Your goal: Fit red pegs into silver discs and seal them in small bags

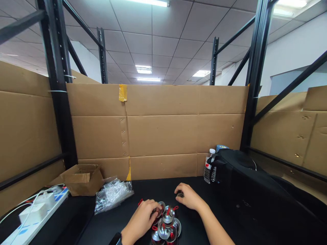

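Note:
Small silver finger cymbals with red cord loops lie heaped on the black table, some domed side up and some overlapping. My left hand reaches into the left of this heap. Its thumb and fingers are bent around the edge of a finger cymbal, which they partly cover. To the right and a little beyond the heap, my right hand is apart from it, low over the table. Its curled fingers close on a small dark metallic round piece that looks like another finger cymbal, mostly hidden.
A clear plastic bag and an open cardboard box sit at the left, near a white power strip with cables. A water bottle and a large black bag stand at the right. Cardboard panels close off the back.

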### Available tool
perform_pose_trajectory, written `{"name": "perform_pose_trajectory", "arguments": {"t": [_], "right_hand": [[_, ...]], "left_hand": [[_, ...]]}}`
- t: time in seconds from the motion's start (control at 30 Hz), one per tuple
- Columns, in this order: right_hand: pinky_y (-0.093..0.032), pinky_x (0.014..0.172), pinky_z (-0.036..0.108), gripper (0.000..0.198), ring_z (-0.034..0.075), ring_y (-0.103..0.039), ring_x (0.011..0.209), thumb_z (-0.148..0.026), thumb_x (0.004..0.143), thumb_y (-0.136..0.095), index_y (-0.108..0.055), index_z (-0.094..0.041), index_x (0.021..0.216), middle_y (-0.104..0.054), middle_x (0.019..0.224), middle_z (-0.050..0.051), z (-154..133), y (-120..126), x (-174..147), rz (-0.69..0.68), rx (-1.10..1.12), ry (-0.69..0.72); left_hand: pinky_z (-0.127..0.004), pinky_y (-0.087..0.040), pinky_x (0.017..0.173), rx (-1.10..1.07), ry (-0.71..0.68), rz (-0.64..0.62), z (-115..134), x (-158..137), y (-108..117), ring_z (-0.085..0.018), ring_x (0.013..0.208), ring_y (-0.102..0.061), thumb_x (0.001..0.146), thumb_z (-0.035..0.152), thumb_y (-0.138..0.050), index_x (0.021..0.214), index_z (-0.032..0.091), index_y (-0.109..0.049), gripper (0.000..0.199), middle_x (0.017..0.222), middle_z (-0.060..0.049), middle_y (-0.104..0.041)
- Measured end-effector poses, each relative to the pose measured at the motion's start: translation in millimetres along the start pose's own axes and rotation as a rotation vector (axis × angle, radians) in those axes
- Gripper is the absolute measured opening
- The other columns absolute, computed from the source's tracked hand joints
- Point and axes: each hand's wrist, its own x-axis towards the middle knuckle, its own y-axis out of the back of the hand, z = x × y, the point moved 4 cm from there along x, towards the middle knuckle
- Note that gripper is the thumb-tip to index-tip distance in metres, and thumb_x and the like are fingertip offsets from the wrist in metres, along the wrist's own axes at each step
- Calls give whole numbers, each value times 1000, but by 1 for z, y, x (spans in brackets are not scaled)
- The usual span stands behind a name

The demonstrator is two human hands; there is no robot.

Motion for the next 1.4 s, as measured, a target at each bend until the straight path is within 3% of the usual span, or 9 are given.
{"name": "perform_pose_trajectory", "arguments": {"t": [0.2, 0.53, 0.77, 0.97, 1.17, 1.4], "right_hand": [[-45, 88, 27, 23, 20, -62, 98, -22, 77, -70, -75, -24, 99, -66, 105, 4, -20, -3, -1, -34, 53, 98], [-45, 89, 29, 24, 20, -62, 99, -20, 77, -69, -74, -23, 100, -65, 107, 4, -30, 0, -4, -46, 69, 115], [-48, 76, 26, 27, 19, -63, 94, -21, 78, -69, -72, -25, 105, -67, 107, 4, -58, -4, -7, -10, 224, 192], [-54, 77, 29, 61, 20, -67, 95, -27, 66, -85, -64, -30, 123, -67, 115, 3, -88, -24, -11, 8, 442, 283], [-58, 75, 30, 43, 18, -71, 85, -22, 73, -76, -69, -25, 115, -71, 110, 4, -92, -33, -8, 73, 570, 259], [-58, 80, 32, 52, 20, -70, 88, -25, 66, -83, -69, -23, 117, -73, 107, 4, -95, -36, -11, 63, 560, 259]], "left_hand": [[-24, -42, 82, -70, 23, 14, -1, 2, 0, -16, 89, -61, 87, 9, -50, 101, 24, -68, 28, 94, -1, -67], [-24, -42, 79, -121, 21, 37, -4, 2, -3, -16, 84, -60, 85, 9, -47, 98, 22, -66, 26, 91, -1, -68], [-27, -44, 85, -174, 2, 126, -2, 1, 8, -18, 91, -60, 89, 11, -44, 110, 25, -64, 32, 98, -3, -66], [-27, -49, 82, -464, 11, 273, -3, 6, 13, -17, 87, -64, 86, 11, -47, 112, 21, -60, 31, 102, -6, -66], [-25, -51, 77, -785, 66, 335, -3, 11, 12, -16, 84, -66, 80, 14, -57, 104, 19, -59, 24, 96, -3, -64], [-23, -50, 71, -834, 98, 347, -5, 12, 9, -14, 76, -65, 78, 17, -61, 98, 18, -59, 20, 88, -2, -65]]}}
